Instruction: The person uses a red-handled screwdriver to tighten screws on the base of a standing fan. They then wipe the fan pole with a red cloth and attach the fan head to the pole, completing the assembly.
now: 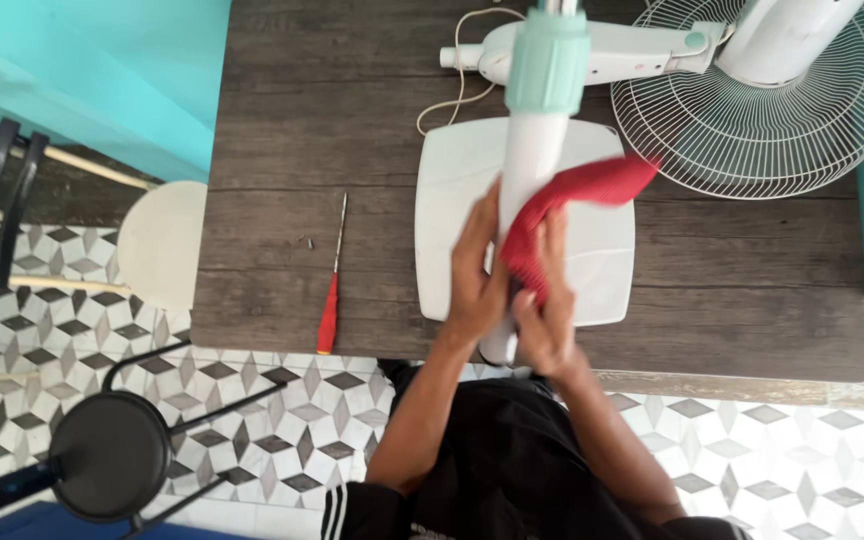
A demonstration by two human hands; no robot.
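We have the white fan pole (532, 170) standing on its square white base (602, 270) at the near edge of the dark wooden table (272, 150), our left hand (477, 275) wrapped around the pole to steady it while our right hand (544, 300) presses a red cloth (577, 190) against its side, fingers closed on the cloth. Beyond the base lie the fan's wire guard (782, 130) and its head, and to our left a red-handled screwdriver (330, 300) with a small screw (306, 241) beside it; we see no containers here.

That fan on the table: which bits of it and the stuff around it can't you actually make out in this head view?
- Fan head: top cut off by the picture's edge.
- White pole: lower end hidden by the left hand and right hand.
- Red cloth: motion-blurred, its weave unreadable.
- Small dark bits beside the screwdriver: too small to identify.
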